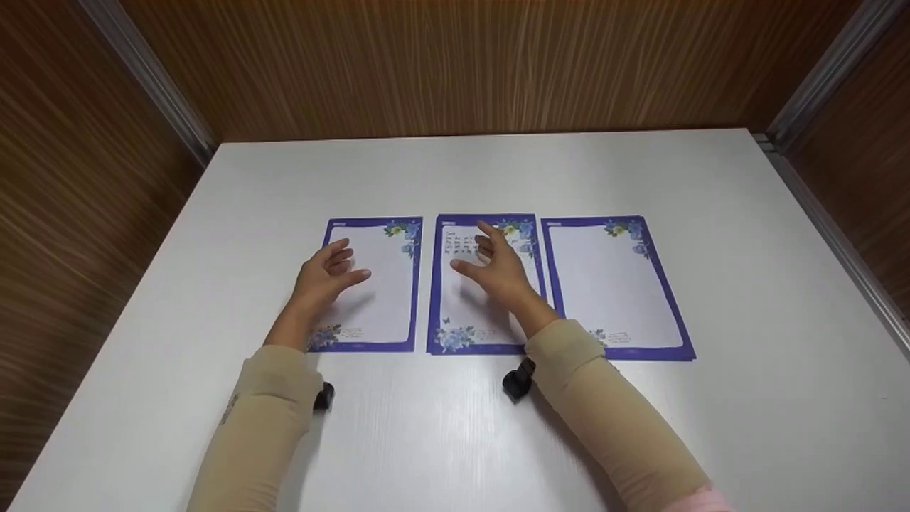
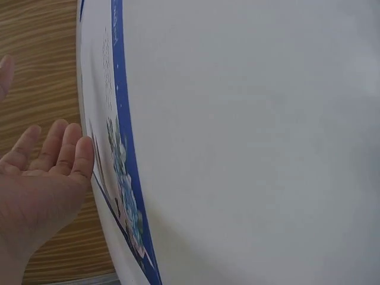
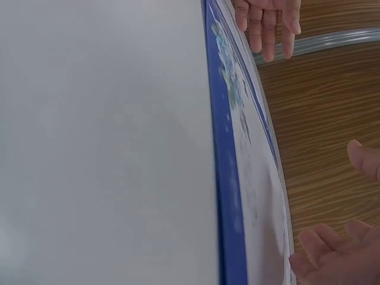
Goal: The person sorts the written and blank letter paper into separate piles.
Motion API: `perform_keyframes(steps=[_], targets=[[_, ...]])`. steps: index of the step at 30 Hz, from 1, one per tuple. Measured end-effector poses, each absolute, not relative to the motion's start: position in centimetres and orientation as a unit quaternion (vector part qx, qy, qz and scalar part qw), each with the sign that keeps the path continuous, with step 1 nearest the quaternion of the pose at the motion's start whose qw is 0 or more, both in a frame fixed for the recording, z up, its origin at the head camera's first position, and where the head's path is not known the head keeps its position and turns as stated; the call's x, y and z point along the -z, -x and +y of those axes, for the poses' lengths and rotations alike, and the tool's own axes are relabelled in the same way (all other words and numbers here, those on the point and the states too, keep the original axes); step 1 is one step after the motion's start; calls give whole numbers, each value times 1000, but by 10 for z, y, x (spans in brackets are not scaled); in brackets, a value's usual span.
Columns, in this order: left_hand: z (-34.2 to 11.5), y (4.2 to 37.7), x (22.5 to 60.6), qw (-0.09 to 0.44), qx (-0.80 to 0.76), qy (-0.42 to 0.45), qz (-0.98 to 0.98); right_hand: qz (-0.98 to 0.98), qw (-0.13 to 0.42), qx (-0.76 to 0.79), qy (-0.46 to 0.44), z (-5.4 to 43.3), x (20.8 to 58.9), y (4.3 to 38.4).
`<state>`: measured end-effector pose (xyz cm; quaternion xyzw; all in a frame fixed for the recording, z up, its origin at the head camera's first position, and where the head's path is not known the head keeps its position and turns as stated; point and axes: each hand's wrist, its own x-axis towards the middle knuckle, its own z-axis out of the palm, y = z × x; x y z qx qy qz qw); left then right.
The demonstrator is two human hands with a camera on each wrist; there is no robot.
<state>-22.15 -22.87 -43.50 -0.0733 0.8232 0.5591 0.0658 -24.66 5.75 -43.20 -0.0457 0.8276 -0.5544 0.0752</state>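
Three purple-bordered sheets with blue flower corners lie side by side on the table. Over the left sheet (image 1: pixel 384 291) hovers my left hand (image 1: pixel 325 279), fingers loosely bent, thumb apart, nothing held. My right hand (image 1: pixel 498 270) is above the middle sheets (image 1: pixel 473 313), a stack with slightly offset edges and handwritten lines at the top left; this hand too holds nothing, its thumb spread from the fingers. On the right lies another sheet (image 1: pixel 611 284) with a blank centre. In the left wrist view the left hand (image 2: pixel 47 184) shows relaxed fingers.
The sheets lie on a white table (image 1: pixel 426 434) enclosed by wood-grain panels (image 1: pixel 455 64) at the back and sides, with metal strips at the corners. Black wrist devices (image 1: pixel 519 380) sit at the beige sleeves (image 1: pixel 604 419).
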Motion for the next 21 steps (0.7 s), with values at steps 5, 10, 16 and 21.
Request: perform_keyframes(steps=[5,10,16,21], targets=[[-240,218,434,64,-551,68,829,855,77,509,69,43,433,247],[-252,216,435,64,-541,65,836,869,88,479,88,30,433,245],[-263,212,435,70,-529,60,843,879,91,453,120,17,435,242],[-269,208,435,76,-504,64,858,890,108,423,130,7,434,240]])
